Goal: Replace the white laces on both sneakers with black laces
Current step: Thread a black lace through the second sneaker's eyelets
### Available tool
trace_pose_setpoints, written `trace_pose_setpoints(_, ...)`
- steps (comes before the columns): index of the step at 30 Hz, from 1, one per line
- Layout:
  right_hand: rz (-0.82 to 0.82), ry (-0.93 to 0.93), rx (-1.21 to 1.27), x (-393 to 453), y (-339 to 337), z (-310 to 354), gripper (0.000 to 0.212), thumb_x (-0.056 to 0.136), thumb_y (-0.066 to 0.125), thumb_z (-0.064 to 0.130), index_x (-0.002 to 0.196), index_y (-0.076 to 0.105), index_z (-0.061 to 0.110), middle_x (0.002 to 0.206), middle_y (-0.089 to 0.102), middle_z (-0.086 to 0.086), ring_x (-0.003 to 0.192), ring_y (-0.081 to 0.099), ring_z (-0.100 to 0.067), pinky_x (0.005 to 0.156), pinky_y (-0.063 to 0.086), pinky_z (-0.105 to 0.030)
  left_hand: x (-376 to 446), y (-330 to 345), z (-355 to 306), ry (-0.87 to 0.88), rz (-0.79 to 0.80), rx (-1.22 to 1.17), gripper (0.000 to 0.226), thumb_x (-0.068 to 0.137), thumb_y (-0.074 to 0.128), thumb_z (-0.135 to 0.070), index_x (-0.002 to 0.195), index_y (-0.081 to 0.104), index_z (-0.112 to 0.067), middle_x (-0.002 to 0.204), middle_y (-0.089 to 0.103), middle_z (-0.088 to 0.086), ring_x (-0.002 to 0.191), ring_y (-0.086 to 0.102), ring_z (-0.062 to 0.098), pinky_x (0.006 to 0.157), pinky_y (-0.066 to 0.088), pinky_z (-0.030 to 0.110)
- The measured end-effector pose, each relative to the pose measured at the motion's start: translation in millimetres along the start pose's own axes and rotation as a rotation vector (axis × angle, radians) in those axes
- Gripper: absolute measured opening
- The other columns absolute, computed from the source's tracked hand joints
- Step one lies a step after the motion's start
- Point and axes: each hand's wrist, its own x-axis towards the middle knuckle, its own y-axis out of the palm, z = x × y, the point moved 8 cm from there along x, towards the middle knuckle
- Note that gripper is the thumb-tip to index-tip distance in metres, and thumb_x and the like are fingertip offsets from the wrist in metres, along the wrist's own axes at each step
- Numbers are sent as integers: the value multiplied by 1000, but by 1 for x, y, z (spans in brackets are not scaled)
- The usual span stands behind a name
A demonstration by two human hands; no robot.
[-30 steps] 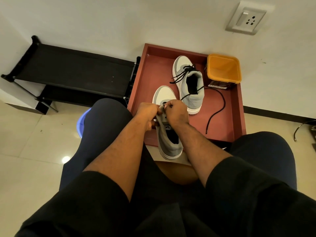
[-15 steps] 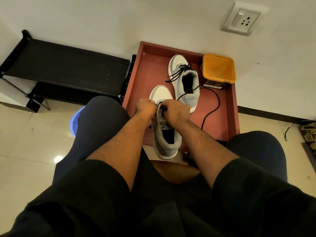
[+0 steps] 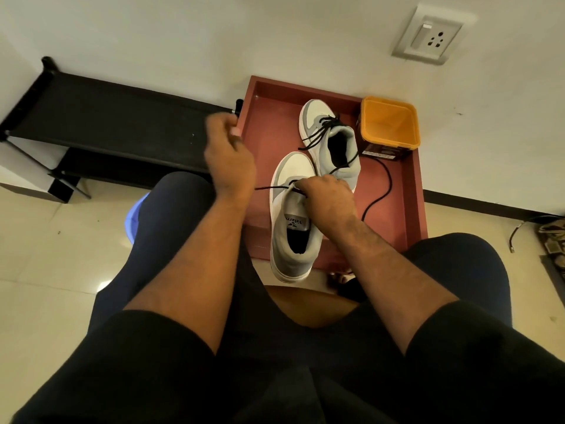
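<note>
The near sneaker (image 3: 290, 221) lay with its long axis running straight away from the person, heel toward the body and white toe pointing off toward the wall, and both hands worked at its front eyelets. The right hand (image 3: 328, 198) sat directly on the tongue side of that shoe, fingers curled and pinching the black lace (image 3: 275, 187) where it entered an eyelet, so it was plainly the nearer hand. From there the lace ran sideways across the shoe toward the left hand (image 3: 229, 160), which was raised up and away to the left of the toe, fingers curled; the motion blur left it unclear whether it gripped the lace end. The coming pull would likely run crosswise to the shoe's axis, with the right hand as the anchor. Beyond the right hand, the far sneaker (image 3: 331, 142) stood in the red tray (image 3: 409, 191), loosely threaded in black, a long tail of its lace (image 3: 385, 182) trailing over the tray floor.
</note>
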Motion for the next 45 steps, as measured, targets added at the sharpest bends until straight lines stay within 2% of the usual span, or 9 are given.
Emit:
trace_pose_setpoints(4, -201, -158, 165, -3, -5, 4, 37, 74, 67, 1, 108, 70, 14, 111, 68, -5, 99, 59, -32, 80, 49, -42, -41, 64, 41, -184, 700, 421, 32, 94, 47, -7, 124, 47, -17, 103, 60, 6, 97, 60, 24, 84, 52, 33)
trace_pose_setpoints(8, -219, 57, 295, -18, 7, -31, 55, 73, 77, 11, 125, 62, 19, 128, 55, -10, 113, 51, -33, 94, 46, -44, -63, 77, 61, -312, 936, 596, 31, 92, 57, -14, 122, 63, -21, 120, 63, 7, 112, 57, 29, 103, 41, 50)
trace_pose_setpoints(11, -51, 147, 367, -24, 30, -40, 71, 76, 79, 22, 140, 48, 22, 134, 46, -5, 123, 43, -24, 105, 39, -36, -57, 75, 62, -292, 867, 650, 14, 91, 58, -15, 95, 71, -17, 96, 67, 3, 95, 61, 25, 92, 48, 48)
trace_pose_setpoints(17, 22, 305, 561, -30, 38, -45, 56, 86, 68, 11, 138, 51, 18, 129, 55, -5, 120, 51, -19, 96, 38, -24, -17, 40, 44, -784, 159, -784, 18, 103, 40, -11, 93, 55, -13, 80, 63, 5, 75, 66, 20, 81, 56, 38)
trace_pose_setpoints(21, -3, 321, 633, -34, 31, -42, 33, 89, 58, 6, 120, 65, 16, 109, 67, -1, 98, 61, -16, 79, 44, -24, 1, 11, 55, -781, -148, -974, 17, 104, 38, -17, 110, 52, -9, 98, 62, 8, 79, 67, 22, 87, 57, 42)
trace_pose_setpoints(29, -219, 403, 822, -53, 17, -49, 23, 92, 64, 30, 107, 72, 14, 97, 69, 2, 87, 64, -7, 77, 54, -29, -34, 40, 23, -830, 408, -541, 11, 100, 48, -10, 100, 58, -8, 78, 62, 6, 56, 60, 14, 64, 57, 33)
trace_pose_setpoints(34, -146, 412, 1904, -57, 14, -19, 26, 94, 53, 10, 112, 64, -4, 111, 67, -17, 111, 61, -26, 101, 47, -37, -79, 69, -22, -858, 828, -854, 13, 93, 50, 6, 95, 57, -5, 83, 68, 13, 74, 71, 21, 71, 61, 34)
trace_pose_setpoints(40, 100, 230, 1734, -61, 2, 4, 40, 89, 59, -3, 122, 55, 21, 87, 73, -9, 89, 70, -19, 88, 53, -28, -65, 64, -8, -784, 638, -863, 33, 86, 57, 13, 80, 39, -15, 80, 67, 18, 75, 73, 26, 73, 61, 38)
trace_pose_setpoints(45, -143, 496, 1716, -69, 6, -43, 13, 84, 68, 1, 90, 71, 13, 71, 69, -5, 66, 62, -14, 70, 53, -23, -30, 23, 31, -678, 153, -640, 32, 85, 63, 9, 75, 45, -14, 90, 66, 21, 75, 71, 25, 77, 60, 39)
